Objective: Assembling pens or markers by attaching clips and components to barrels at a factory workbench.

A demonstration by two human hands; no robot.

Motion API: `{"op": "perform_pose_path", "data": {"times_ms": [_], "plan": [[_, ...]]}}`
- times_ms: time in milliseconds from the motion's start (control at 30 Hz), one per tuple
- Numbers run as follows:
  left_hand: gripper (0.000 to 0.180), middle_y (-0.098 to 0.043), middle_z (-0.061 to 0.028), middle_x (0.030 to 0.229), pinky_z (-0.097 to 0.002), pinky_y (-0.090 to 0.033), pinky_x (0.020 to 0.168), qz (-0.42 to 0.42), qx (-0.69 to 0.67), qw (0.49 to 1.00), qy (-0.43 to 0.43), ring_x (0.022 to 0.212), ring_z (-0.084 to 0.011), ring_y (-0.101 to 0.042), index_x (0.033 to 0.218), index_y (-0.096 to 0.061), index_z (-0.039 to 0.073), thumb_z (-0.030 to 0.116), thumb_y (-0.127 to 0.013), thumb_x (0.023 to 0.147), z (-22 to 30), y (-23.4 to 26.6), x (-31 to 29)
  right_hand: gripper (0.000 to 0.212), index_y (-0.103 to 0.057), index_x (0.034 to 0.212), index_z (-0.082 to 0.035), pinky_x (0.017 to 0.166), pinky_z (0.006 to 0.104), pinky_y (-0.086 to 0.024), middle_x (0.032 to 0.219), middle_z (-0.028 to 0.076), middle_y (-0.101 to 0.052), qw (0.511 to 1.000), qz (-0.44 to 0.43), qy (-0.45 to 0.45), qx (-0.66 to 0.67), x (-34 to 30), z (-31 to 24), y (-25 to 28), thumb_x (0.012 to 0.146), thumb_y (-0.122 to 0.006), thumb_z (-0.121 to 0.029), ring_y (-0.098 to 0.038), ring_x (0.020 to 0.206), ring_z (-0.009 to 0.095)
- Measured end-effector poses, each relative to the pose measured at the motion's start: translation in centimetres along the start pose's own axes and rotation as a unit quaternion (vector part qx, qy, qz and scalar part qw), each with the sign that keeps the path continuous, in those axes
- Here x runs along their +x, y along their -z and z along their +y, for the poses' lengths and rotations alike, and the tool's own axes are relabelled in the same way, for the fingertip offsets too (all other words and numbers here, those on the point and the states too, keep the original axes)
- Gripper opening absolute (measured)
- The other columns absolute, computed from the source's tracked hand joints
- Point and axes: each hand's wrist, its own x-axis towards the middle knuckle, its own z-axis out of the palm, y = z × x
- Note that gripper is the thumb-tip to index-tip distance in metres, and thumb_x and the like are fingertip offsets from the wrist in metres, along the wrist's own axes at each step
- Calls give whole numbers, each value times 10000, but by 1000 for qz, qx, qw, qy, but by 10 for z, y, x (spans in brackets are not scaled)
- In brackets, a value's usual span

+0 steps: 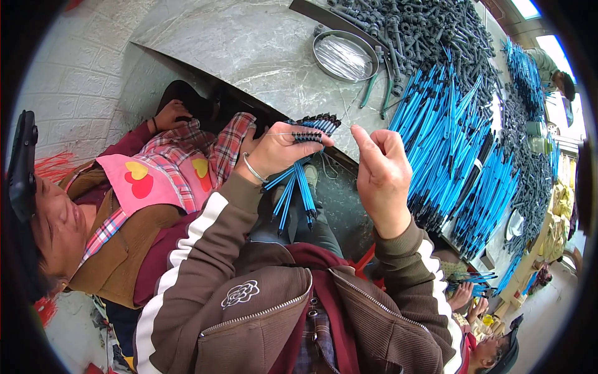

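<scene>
The left hand [278, 148] grips a bundle of black-tipped blue rods [304, 187], their long axis trailing toward 6 to 7 o'clock. From the right hand [384, 167], the bundle lies around 9 o'clock, apart; whether those curled fingers pinch anything, I cannot tell.

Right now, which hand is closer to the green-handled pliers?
Right. The right hand is below the pliers in the picture; the left hand is farther off, down to the left, holding blue rods.
</scene>
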Motion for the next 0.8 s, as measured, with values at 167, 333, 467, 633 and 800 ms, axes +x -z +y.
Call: {"op": "perform_pose_path", "data": {"times_ms": [167,333,467,633,800], "plan": [[178,-671,-127,960,-284,-471,865,-1,0,1000,4,932,-169,-619,966,-646,-24,-34,-621,790,0,1,0,375,-656,1012,-61,563,283,-442,779,78,-498,1000,6,-2,-6,1,1,0,686,-591,114,-529,656,200],[189,-674,-93,942,-255,-468,832,-6,16,1000,-8,900,-134,-611,989,-652,-35,14,-614,810,3,0,1,367,-659,1005,-56,557,283,-444,783,79,-506,1000,11,1,-20,0,0,1,682,-598,106,-535,654,200],[192,-673,-96,940,-257,-469,834,-4,4,1000,-6,899,-139,-613,989,-650,-37,8,-615,806,2,-1,1,356,-661,992,-48,556,282,-444,786,80,-510,1000,11,12,-26,2,-2,2,677,-599,107,-540,657,202],[194,-674,-93,936,-257,-467,837,-13,44,999,-14,898,-138,-614,990,-653,-31,8,-619,803,5,0,1,349,-663,980,-41,556,280,-443,786,81,-511,999,3,26,-40,4,-2,4,672,-598,111,-540,657,202],[192,-675,-90,933,-258,-463,836,-15,38,999,-22,899,-135,-611,988,-656,-25,14,-620,803,4,3,1,275,-668,952,-45,566,271,-439,767,79,-519,1000,6,13,5,7,2,1,713,-621,82,-544,660,197]]}}
